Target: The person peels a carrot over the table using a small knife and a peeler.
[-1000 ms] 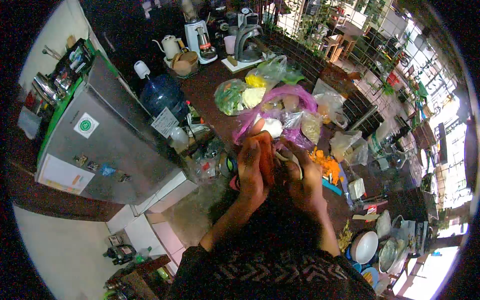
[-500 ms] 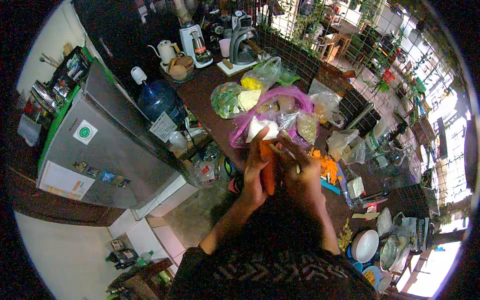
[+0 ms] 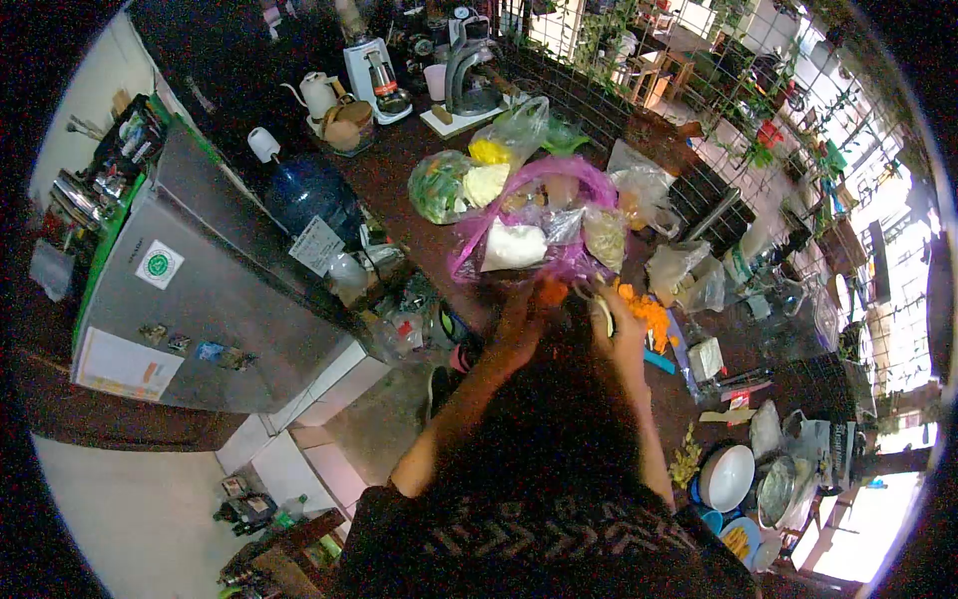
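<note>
In the head view my left hand [image 3: 519, 334] is closed around a carrot [image 3: 550, 292], whose orange end shows near the fingertips; the rest is dark and blurred. My right hand [image 3: 625, 329], just to the right, grips a pale-handled peeler [image 3: 604, 311]. Its working end is too blurred to make out. Beside the right hand lies a heap of orange carrot peelings [image 3: 649, 317]. A pink plastic bag [image 3: 584, 175] lies open beyond both hands, with a packet of white stuff [image 3: 514, 246] and other small bags in it.
Bagged greens [image 3: 436, 190] and more clear bags [image 3: 689, 277] lie on the dark table [image 3: 399, 170]. A coffee grinder [image 3: 371, 75] and a kettle [image 3: 318, 92] stand at the back. To the right are a white bowl [image 3: 727, 477] and dishes. The fridge [image 3: 220, 270] stands left.
My right hand has moved right, away from the left hand. The carrot has tipped and shows less of its length. The view has shifted slightly.
</note>
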